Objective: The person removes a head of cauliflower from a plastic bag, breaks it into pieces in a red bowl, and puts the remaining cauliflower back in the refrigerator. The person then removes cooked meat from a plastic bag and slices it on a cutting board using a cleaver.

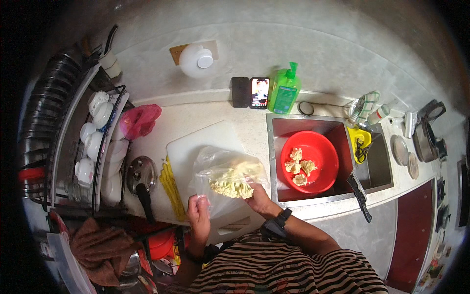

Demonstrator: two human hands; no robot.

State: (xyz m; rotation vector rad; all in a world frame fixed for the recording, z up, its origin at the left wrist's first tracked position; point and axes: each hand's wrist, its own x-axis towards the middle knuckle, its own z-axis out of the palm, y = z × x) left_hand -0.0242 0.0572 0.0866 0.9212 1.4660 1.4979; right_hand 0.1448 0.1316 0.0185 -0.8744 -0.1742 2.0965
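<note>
A piece of cauliflower (pixel 231 189) is partly inside a clear plastic bag (pixel 211 161), above a white cutting board (pixel 200 141). My right hand (pixel 259 200) holds the cauliflower from its right side, and some of the fingers are hidden behind it. With thumb and fingers pinched together, my left hand (pixel 199 212) grips the near left edge of the bag. Several cauliflower florets (pixel 308 167) lie in a red plastic basin (pixel 328 154), which stands in the left bowl of the sink (pixel 272 147).
A kitchen knife (pixel 358 194) lies across the sink's front edge, its handle jutting out. Right of the basin sits a yellow strainer (pixel 354 141) with scissors. Behind stand a green pump bottle (pixel 285 92) and a lit phone (pixel 260 93). A pan lid (pixel 141 172) and dish rack (pixel 99 147) are at left.
</note>
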